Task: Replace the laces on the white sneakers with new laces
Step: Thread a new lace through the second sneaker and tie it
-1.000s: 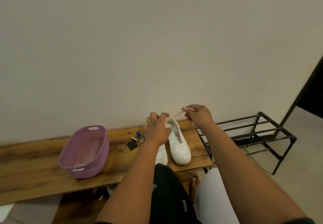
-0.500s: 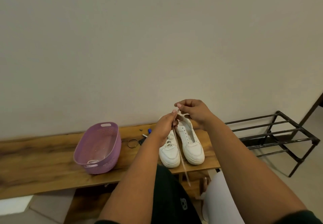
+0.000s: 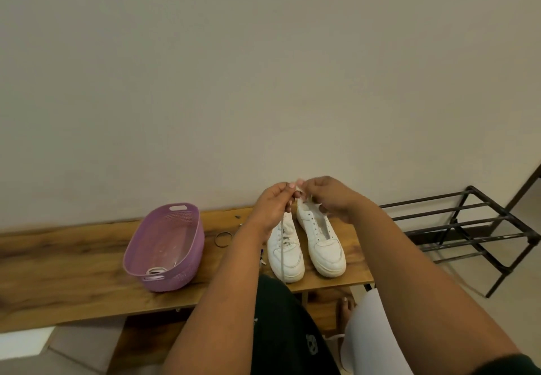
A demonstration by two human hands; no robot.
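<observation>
At centre frame I have both hands pinched on one lace [image 3: 281, 245]: left hand [image 3: 273, 207] and right hand [image 3: 328, 196] meet above the white sneakers [image 3: 307, 245] on the wooden bench [image 3: 73, 257]. The lace hangs loose past the left shoe's toe, so it may snag or slip from what looks like a light fingertip hold.

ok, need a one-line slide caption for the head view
Both hands, left hand and right hand, pinch a lace above two white sneakers on a wooden bench.
</observation>
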